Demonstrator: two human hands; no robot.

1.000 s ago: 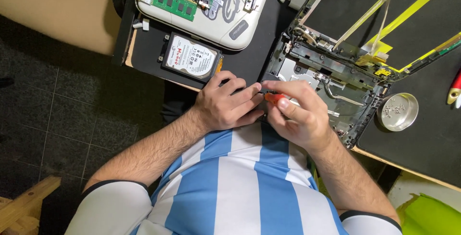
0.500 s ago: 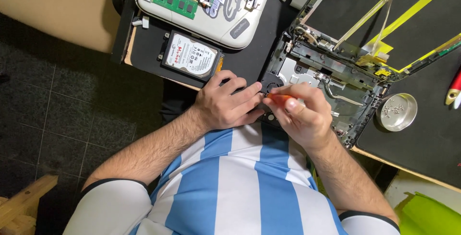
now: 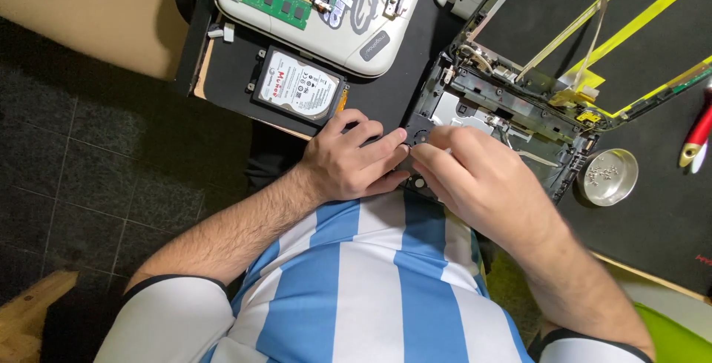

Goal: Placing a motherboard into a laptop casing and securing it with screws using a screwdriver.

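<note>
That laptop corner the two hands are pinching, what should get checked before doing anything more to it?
1. Left hand steadying the dark laptop frame: ok, fingers rest on its corner.
2. Right hand on the same corner: ok.
3. What the right hand holds: cannot tell, fingers hide it.
4. Small metal dish of screws within reach: ok, beside the frame.
5. Hard drive out of the way: ok, apart from both hands.
6. Red-handled tool nearby: ok, at the right edge.

Right hand [image 3: 482, 185] hides laptop base [image 3: 475, 103] corner; grip contents unclear.
</note>
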